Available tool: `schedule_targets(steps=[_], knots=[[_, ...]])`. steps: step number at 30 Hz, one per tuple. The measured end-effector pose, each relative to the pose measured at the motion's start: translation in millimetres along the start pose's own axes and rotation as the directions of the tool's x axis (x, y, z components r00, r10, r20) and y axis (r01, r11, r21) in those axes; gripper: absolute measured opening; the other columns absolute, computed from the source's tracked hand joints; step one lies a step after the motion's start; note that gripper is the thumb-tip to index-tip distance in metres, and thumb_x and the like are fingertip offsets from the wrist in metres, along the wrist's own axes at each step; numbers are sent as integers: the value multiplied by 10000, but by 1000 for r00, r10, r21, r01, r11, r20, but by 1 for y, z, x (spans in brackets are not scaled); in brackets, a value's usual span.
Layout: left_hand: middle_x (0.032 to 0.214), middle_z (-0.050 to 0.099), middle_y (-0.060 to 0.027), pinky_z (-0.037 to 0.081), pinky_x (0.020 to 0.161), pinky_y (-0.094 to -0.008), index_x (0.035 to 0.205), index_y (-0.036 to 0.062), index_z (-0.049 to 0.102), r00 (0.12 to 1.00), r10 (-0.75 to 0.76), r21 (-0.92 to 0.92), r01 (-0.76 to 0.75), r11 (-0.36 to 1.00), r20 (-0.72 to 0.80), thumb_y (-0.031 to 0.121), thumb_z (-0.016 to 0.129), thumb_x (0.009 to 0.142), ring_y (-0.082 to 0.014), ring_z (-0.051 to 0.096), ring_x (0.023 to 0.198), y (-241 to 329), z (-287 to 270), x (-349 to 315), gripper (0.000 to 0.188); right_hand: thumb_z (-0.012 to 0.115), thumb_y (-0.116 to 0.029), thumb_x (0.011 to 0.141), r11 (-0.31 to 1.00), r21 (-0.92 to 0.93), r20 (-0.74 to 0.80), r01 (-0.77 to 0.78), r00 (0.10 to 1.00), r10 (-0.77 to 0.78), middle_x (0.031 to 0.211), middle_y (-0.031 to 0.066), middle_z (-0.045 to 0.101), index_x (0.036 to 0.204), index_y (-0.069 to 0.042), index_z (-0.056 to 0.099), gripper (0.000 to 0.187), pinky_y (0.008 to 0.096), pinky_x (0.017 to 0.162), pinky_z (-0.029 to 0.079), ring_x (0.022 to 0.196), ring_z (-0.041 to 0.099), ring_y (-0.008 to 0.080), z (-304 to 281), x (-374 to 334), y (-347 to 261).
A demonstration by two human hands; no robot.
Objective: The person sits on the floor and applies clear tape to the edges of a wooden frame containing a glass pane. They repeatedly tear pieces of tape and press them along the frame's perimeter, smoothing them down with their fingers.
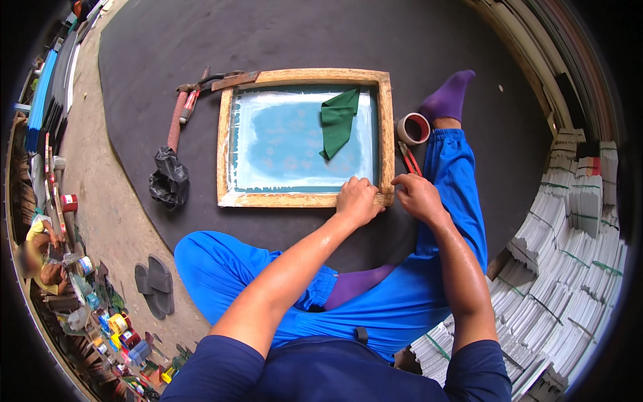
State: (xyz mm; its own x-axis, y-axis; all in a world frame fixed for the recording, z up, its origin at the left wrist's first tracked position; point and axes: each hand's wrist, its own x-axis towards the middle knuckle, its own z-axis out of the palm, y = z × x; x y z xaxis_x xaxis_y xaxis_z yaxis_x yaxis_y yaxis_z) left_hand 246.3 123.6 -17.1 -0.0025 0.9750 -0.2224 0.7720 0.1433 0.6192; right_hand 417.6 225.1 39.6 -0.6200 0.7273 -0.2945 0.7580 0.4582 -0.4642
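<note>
A wooden-framed printing screen (305,201) lies flat on the dark mat in front of me, its mesh blue with a white border. My left hand (360,201) is closed over the near rail by the right corner. Just right of that corner, my right hand (420,197) is closed, with a bent forefinger against or near the side rail; whatever its fingers hold is hidden. A folded dark green cloth (339,124) rests on the mesh at the upper right. Beside the right rail are a tape roll (413,128) and a red-handled tool (410,159).
A hammer (178,120) lies left of the screen near a red-handled tool (189,107), a rusty blade (234,80) and a crumpled black plastic bag (169,178). Dark slippers (155,287), paint cans (119,323) and another person (47,258) are at left. Bundled white stacks (556,268) stand right.
</note>
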Motion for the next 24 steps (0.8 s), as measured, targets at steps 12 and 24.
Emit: schedule_targets(steps=[12, 24], knots=[[1095, 635, -93, 520, 949, -441, 1074, 50, 720, 979, 121, 39, -117, 992, -165, 237, 894, 728, -314, 607, 1071, -18, 4, -21, 430, 660, -158, 822, 975, -178, 188, 131, 977, -97, 878, 168, 740, 1102, -133, 742, 292, 507, 791, 570, 892, 731, 396, 3, 16, -31], [1047, 665, -100, 530, 941, -436, 1010, 34, 714, 980, 148, -22, -152, 988, -132, 216, 887, 727, -330, 612, 1040, -33, 7, -13, 379, 715, -264, 816, 755, -579, 330, 307, 935, -127, 880, 110, 780, 966, -112, 771, 221, 435, 713, 602, 829, 780, 297, 27, 50, -50]])
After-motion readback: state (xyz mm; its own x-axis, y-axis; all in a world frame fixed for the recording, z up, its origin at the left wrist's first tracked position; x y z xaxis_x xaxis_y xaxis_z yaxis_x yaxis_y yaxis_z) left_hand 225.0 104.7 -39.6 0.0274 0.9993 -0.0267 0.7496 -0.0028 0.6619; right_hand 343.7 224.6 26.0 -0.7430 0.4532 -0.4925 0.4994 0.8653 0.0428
